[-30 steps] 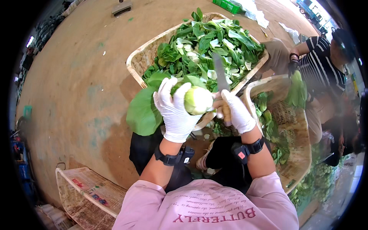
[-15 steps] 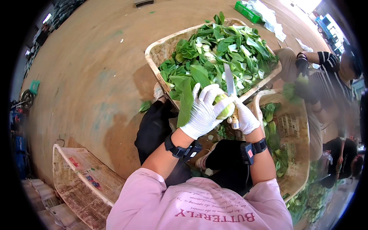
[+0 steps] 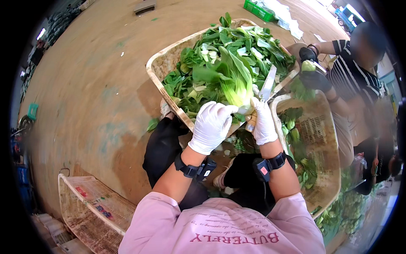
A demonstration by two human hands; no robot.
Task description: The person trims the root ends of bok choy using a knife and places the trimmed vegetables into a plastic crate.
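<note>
Both my hands wear white gloves. My left hand (image 3: 213,126) is closed, its thumb and fingertips pinching at the pale base of a green bok choy (image 3: 237,91). The bok choy's leaves point away from me, over the near edge of a big crate. My right hand (image 3: 263,122) is wrapped round the wooden handle of a knife (image 3: 267,84), its thumb by the bok choy's base. The blade points up and away, to the right of the stalks. A blurred green leaf (image 3: 207,73) shows left of the bok choy, above the crate's heap.
Loose leaves (image 3: 211,51) fill the cream plastic crate (image 3: 158,59) ahead. A second crate (image 3: 325,139) at right holds bok choy. Another crate (image 3: 91,203) lies at lower left. At right, a co-worker's dark-gloved hand (image 3: 315,79) holds a bok choy. A green basket (image 3: 259,10) stands far off.
The bok choy has turned from lying in my left palm, leaves hanging left, to pointing its leaves away. My left hand has shifted to its base. The knife blade now leans right.
</note>
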